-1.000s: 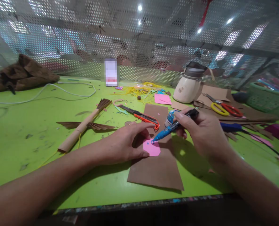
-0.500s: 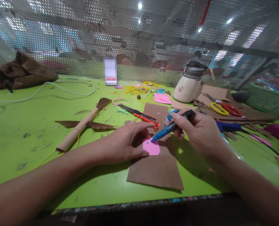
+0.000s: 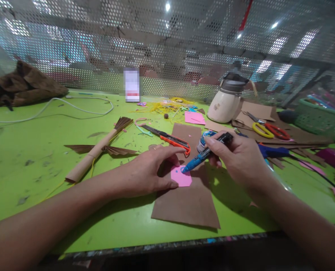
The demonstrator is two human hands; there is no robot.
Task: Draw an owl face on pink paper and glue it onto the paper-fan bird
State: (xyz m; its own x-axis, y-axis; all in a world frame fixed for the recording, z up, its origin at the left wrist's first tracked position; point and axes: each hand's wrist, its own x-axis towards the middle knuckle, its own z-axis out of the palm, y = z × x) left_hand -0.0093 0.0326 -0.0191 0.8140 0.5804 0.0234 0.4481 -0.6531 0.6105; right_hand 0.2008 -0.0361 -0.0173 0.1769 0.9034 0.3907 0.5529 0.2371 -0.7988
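One marker (image 3: pixel 196 160) shifted — clamped in right hand (image 3: pixel 239 156); left fingers (image 3: pixel 171 150) spread on one card (image 3: pixel 181 180).

Dim bkgd w/ bright lamps (image 3: pixel 168 6)

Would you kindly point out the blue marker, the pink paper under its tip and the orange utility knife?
Blue marker (image 3: pixel 200 156), head view, on its barrel.
Pink paper (image 3: pixel 181 177), head view, its middle.
Orange utility knife (image 3: pixel 173 142), head view, its handle.

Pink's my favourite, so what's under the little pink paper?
Under the pink paper is a brown sheet, showing around it. The part directly beneath is covered, so anything hidden there can't be seen.
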